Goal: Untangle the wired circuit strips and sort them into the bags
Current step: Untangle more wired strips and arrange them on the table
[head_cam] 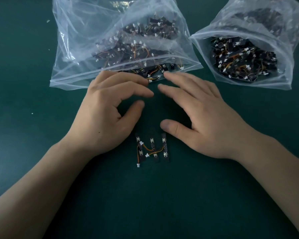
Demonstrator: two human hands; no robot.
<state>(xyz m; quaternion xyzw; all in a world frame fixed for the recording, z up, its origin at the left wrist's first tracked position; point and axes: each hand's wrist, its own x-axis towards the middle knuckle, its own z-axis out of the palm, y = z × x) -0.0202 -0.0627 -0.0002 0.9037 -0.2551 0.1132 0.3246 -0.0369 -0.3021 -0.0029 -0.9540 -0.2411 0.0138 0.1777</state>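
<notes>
Three black circuit strips (152,149) with orange and yellow wires and white plugs lie side by side on the green mat, between my wrists. My left hand (110,111) and my right hand (200,114) hover just beyond them, fingers relaxed and spread, holding nothing. Their fingertips reach the mouth of the left clear bag (72,56), where a few wired strips (152,73) spill out. A second clear bag (283,66) full of strips lies at the right.
The green mat (145,204) covers the whole table. Small white specks lie on it at the far left. Both bags take up the far side, with their open mouths facing me.
</notes>
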